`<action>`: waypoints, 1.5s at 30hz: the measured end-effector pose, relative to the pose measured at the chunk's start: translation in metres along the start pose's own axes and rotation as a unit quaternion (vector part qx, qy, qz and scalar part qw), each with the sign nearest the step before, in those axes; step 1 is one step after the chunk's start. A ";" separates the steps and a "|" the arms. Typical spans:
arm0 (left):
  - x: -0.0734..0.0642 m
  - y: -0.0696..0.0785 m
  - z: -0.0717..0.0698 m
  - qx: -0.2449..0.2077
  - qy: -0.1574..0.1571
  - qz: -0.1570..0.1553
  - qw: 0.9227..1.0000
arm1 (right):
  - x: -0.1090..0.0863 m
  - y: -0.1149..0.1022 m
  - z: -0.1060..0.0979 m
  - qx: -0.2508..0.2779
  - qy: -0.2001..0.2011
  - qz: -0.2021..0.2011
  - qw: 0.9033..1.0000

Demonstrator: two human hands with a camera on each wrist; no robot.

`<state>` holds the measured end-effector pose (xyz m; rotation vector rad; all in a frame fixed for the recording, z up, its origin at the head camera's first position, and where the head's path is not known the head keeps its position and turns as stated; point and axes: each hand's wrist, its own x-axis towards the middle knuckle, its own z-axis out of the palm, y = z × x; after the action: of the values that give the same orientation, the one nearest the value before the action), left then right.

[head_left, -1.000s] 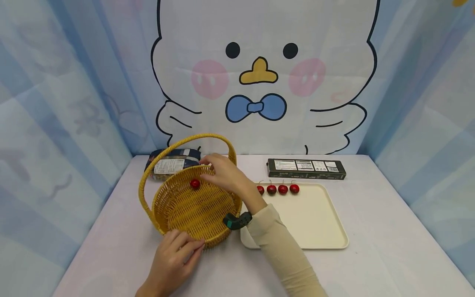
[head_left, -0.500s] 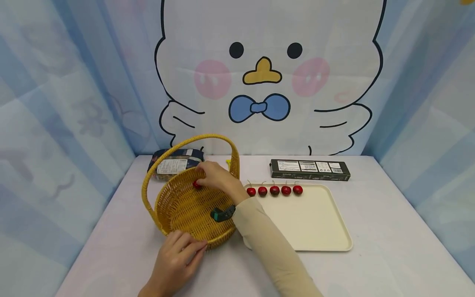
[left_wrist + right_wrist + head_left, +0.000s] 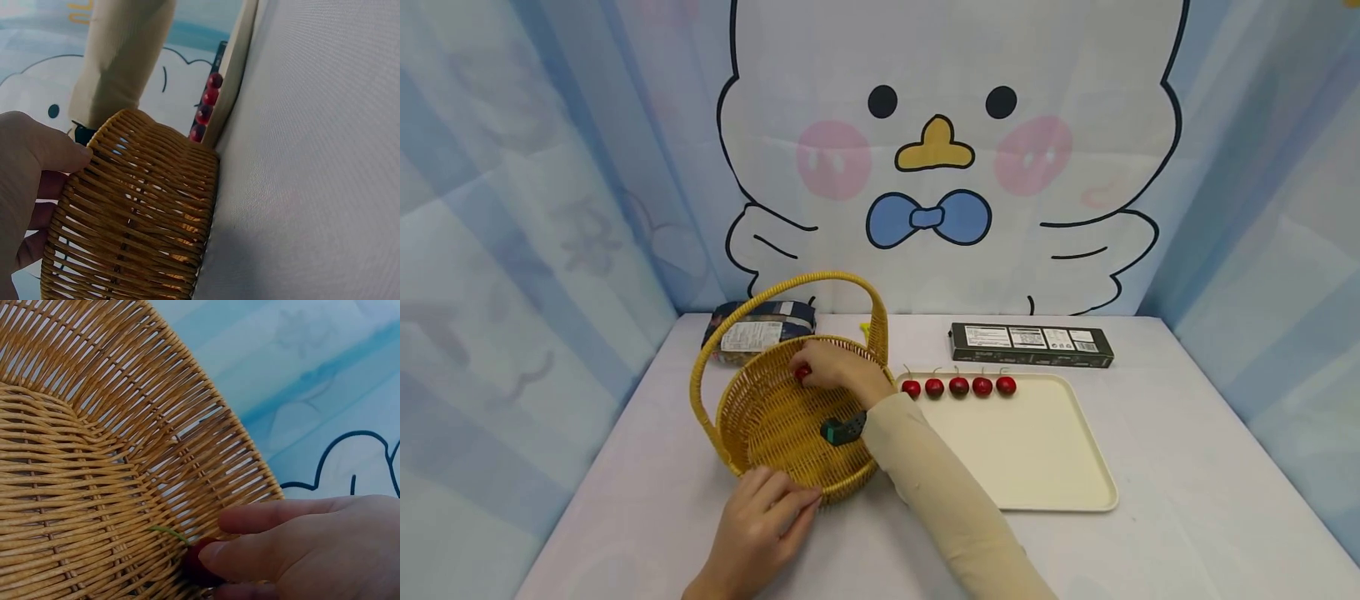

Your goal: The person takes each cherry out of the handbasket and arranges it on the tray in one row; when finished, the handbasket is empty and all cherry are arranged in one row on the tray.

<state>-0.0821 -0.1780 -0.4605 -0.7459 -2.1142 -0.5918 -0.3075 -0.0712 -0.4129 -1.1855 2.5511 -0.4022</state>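
Note:
A yellow-brown wicker basket (image 3: 775, 425) with a tall arched handle tilts toward me on the table. My left hand (image 3: 762, 521) pinches its near rim; in the left wrist view the thumb (image 3: 65, 153) lies on the outer side and the fingers reach over inside. Inside the basket, at the far wall, my right hand (image 3: 833, 367) holds a dark red cherry (image 3: 802, 372). The right wrist view shows fingertips on this cherry (image 3: 199, 565), its green stem (image 3: 167, 532) sticking out toward the basket floor. Part of the fruit is hidden behind the fingers.
Right of the basket lies a cream tray (image 3: 1037, 450) with several stemmed cherries (image 3: 958, 386) in a row along its far edge. Behind it is a long black box (image 3: 1032, 346). A dark printed package (image 3: 758, 331) sits behind the basket. Printed curtains enclose the table.
My right hand has moved from the basket's far rim down inside and taken hold of the cherry there. The left hand keeps its grip on the near rim.

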 end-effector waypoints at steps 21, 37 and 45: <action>0.000 0.001 0.000 -0.002 -0.004 -0.005 1.000 | -0.005 0.005 0.003 0.051 -0.018 0.058 0.997; 0.001 0.000 -0.001 -0.004 0.007 0.003 1.000 | -0.033 0.000 -0.024 0.037 0.029 0.002 0.999; 0.000 0.001 0.001 -0.003 0.006 -0.001 1.000 | -0.067 -0.002 -0.037 0.037 0.069 -0.020 0.997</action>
<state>-0.0817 -0.1763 -0.4606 -0.7424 -2.1027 -0.6022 -0.2791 -0.0157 -0.3684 -1.2215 2.6070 -0.6032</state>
